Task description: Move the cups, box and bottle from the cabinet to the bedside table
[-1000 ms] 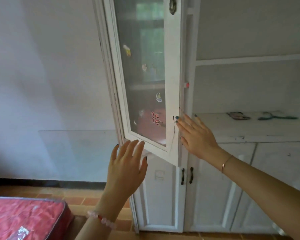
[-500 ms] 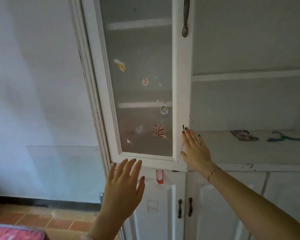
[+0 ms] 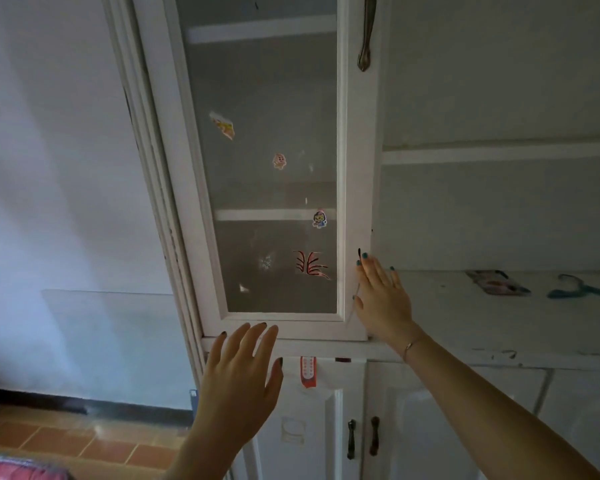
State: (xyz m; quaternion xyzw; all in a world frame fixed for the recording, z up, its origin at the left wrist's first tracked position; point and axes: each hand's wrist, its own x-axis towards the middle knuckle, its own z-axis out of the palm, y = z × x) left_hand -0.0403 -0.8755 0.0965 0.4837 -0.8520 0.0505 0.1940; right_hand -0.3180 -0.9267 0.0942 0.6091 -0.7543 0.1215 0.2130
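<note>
A white cabinet (image 3: 482, 154) fills the view. Its glass door (image 3: 357, 188), dotted with stickers, lies flush with the frame. My right hand (image 3: 381, 303) presses flat against the door's lower right stile, fingers straight. My left hand (image 3: 243, 372) hovers open just below the door's bottom rail, holding nothing. Behind the glass the shelves look bare. No cups, box or bottle are in view.
The open shelf (image 3: 499, 323) to the right carries a flat pinkish item (image 3: 496, 283) and a teal tool (image 3: 582, 289). Lower doors with dark handles (image 3: 362, 436) sit beneath. A red strip (image 3: 308, 371) hangs from the ledge. Tiled floor (image 3: 84, 441) and red bedding (image 3: 11, 471) lie lower left.
The glass door has swung from ajar to flush with the cabinet, pushed by my right hand. The view has moved closer and tilted upward; my left hand stayed open below the door.
</note>
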